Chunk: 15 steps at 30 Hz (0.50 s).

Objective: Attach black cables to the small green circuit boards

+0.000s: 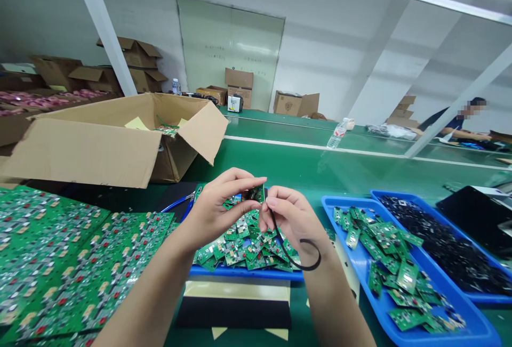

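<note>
Near the middle of the view, my left hand point(218, 206) pinches a small green circuit board point(256, 193) by its edges between thumb and fingers. Close against the board's right side, my right hand point(288, 209) grips a thin black cable point(280, 240). The cable hangs down from the fingers and curls into a loop by the wrist; its end at the board is hidden by my fingertips, so I cannot tell whether it is plugged in. Beneath both hands lies a blue tray point(248, 272) heaped with loose green boards point(244, 245).
Sheets of joined circuit boards point(80, 267) cover the left side. On the right stand a blue tray point(348, 267) of small boards and another blue tray point(480, 296) of black parts. Behind are an open carton point(92, 150) and a water bottle point(338, 134). A person point(456, 120) sits far right.
</note>
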Each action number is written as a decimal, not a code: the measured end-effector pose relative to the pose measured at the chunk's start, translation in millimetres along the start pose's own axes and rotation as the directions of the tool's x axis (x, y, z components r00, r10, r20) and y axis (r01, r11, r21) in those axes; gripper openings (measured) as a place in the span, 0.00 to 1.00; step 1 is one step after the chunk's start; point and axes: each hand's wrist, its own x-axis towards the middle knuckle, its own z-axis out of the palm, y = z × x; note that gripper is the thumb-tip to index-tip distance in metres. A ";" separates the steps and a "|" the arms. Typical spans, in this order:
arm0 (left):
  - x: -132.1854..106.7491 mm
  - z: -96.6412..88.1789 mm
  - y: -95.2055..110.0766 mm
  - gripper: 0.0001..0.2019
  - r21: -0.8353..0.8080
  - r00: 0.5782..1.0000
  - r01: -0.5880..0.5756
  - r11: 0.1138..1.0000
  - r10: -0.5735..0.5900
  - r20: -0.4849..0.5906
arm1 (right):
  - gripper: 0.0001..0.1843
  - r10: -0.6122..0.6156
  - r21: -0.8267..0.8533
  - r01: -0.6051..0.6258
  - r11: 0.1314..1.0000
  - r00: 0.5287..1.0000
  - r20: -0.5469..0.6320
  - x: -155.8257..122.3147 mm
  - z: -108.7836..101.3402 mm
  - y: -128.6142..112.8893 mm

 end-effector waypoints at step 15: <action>3.1 0.6 6.6 0.16 -0.204 0.939 0.277 0.939 -0.310 -0.152 | 0.06 -0.280 -0.709 0.053 0.703 0.938 -0.207 -0.5 -4.4 0.4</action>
